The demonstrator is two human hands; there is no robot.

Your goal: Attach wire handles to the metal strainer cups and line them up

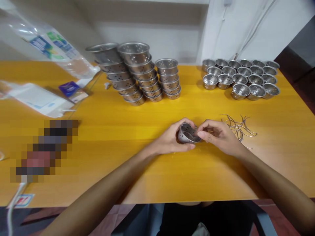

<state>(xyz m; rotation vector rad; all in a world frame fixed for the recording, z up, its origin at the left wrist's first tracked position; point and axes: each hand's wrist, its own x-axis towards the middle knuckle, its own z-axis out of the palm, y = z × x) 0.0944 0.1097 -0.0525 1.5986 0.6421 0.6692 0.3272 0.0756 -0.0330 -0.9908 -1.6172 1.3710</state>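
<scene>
Tilted on its side, a small perforated metal cup [185, 135] rests in my left hand [168, 139], whose fingers wrap round its wall. Its open mouth faces right. My right hand [220, 134] is at the cup's right rim, with thumb and forefinger pinched together. Whatever lies between those fingertips is too small to make out. Just beyond the right hand, a loose heap of thin curved metal wires [240, 129] lies on the yellow table [157, 173].
Tall leaning stacks of perforated cups [147, 77] stand at the back centre. Rows of single cups [240, 78] occupy the back right. A clear plastic bag [56, 46], a purple packet [69, 88] and a white pouch [36, 98] are at left, near a blurred-out object [44, 150] with a white cable.
</scene>
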